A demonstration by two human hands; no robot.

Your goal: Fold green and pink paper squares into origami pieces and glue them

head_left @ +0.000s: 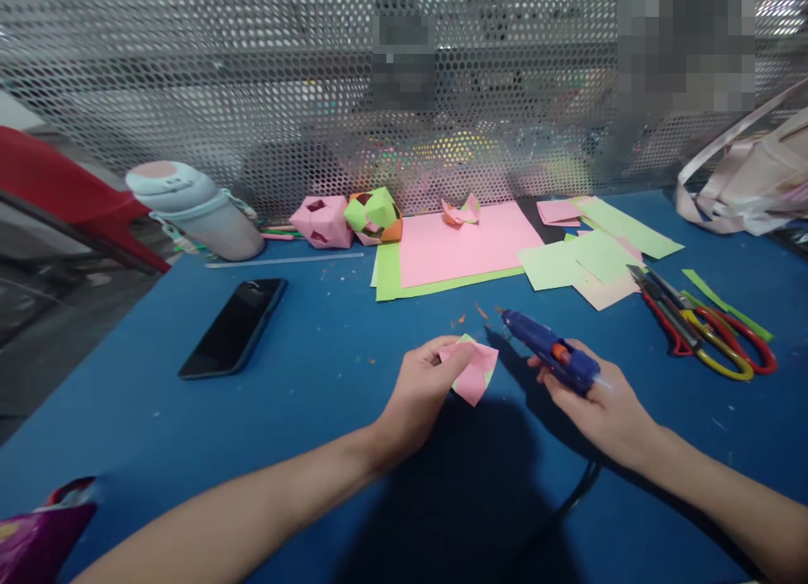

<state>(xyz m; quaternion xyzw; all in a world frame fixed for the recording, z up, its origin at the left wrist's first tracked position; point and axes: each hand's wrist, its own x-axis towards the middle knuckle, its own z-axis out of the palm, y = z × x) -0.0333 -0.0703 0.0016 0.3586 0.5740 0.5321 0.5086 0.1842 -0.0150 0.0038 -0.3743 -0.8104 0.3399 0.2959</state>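
Between the thumb and fingers of my left hand (424, 390) is a small folded paper piece (475, 380), pink with light green edges. My right hand (606, 403) is wrapped round a blue glue gun (546, 346), whose nozzle points up and left, apart from the paper. A dark cord trails below that hand. Small orange scraps (461, 319) lie on the blue table (303, 424) just beyond the folded piece.
Pink sheets (467, 252), light green papers (555, 264) and folded paper models (321, 222) lie along the back. Scissors (725, 340) are at right, a phone (233, 327) and a tilted cup (202, 214) at left. A perforated metal screen (284, 104) borders the far edge.
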